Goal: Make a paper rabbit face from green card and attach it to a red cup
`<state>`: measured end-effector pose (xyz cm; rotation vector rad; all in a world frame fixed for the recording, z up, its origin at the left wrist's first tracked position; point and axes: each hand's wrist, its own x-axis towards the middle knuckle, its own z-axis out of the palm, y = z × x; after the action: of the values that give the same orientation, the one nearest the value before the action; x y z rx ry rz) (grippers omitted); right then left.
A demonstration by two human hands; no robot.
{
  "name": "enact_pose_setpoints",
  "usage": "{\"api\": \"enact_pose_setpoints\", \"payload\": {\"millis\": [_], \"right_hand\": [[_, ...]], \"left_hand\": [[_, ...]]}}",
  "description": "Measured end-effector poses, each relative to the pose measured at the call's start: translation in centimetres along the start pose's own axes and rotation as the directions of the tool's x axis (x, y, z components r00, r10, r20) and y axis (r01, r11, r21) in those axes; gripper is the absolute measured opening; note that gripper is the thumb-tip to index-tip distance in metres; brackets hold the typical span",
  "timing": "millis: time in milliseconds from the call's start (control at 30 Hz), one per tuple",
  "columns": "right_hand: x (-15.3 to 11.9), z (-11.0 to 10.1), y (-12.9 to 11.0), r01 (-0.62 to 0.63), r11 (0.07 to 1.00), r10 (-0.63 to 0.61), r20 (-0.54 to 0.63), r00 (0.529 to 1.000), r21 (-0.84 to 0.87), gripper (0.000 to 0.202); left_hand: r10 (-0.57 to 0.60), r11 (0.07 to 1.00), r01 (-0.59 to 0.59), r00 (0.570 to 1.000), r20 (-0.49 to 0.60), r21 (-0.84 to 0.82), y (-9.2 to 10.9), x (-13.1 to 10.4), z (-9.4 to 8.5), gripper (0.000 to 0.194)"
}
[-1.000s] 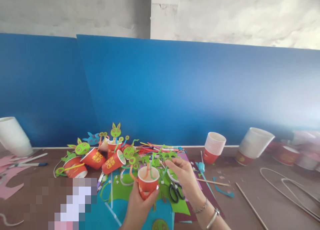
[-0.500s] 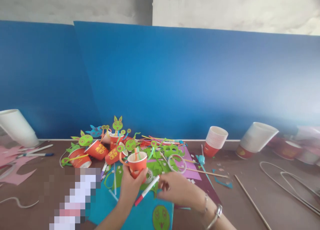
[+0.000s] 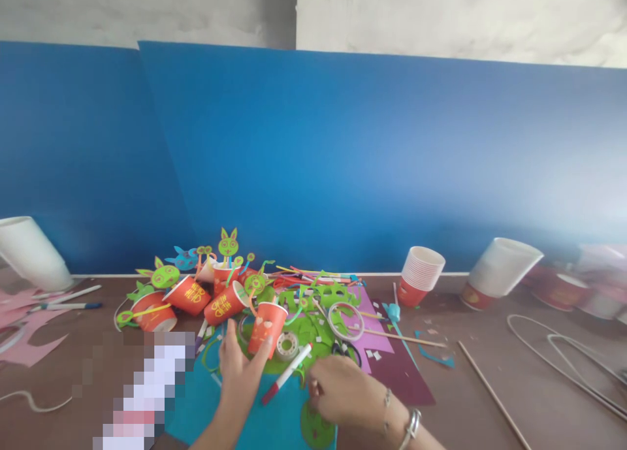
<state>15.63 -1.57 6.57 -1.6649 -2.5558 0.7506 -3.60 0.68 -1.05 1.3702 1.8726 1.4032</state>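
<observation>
A red paper cup stands slightly tilted at the middle of the pile, with an orange straw by its rim. My left hand is beside it, fingers spread on the cup's left and the thumb against its front. My right hand is curled over the upper edge of a green paper face lying on blue paper. Its fingertips are hidden, so I cannot tell whether they grip the face. Between my hands lies a white marker with a red cap. A roll of tape sits close behind it.
Decorated red cups with green paper animal faces crowd the back left. Green paper scraps, a clear tape ring and scissors lie at centre. Stacked cups and a wooden stick are to the right.
The cup has gone from my left hand's grasp to standing lower, and the fingers have spread. My right hand has moved down and left over the green paper face.
</observation>
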Motion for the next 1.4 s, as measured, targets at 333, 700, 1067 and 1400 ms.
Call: {"api": "enact_pose_setpoints", "payload": {"millis": [333, 700, 1067, 1400], "right_hand": [[1.2, -1.1, 1.7, 0.089, 0.821, 0.040, -0.211, 0.977, 0.564, 0.034], [1.9, -2.5, 5.2, -0.217, 0.976, 0.207, -0.315, 0.926, 0.003, 0.021], [2.8, -1.9, 6.3, -0.320, 0.924, 0.257, -0.281, 0.925, -0.209, 0.035], [1.9, -3.2, 5.3, -0.333, 0.921, 0.263, -0.308, 0.915, -0.203, 0.027]], "left_hand": [[0.361, 0.920, -0.375, 0.697, 0.620, -0.115, 4.7, -4.5, 0.5, 0.068], [0.141, 0.983, -0.013, 0.698, 0.702, -0.185, 3.4, -5.0, 1.4, 0.048], [0.100, 0.987, -0.157, 0.714, 0.693, 0.019, 2.3, -4.8, 1.3, 0.067], [0.209, 0.963, -0.271, 0.730, 0.651, -0.006, 1.9, -4.7, 1.4, 0.055]]}}
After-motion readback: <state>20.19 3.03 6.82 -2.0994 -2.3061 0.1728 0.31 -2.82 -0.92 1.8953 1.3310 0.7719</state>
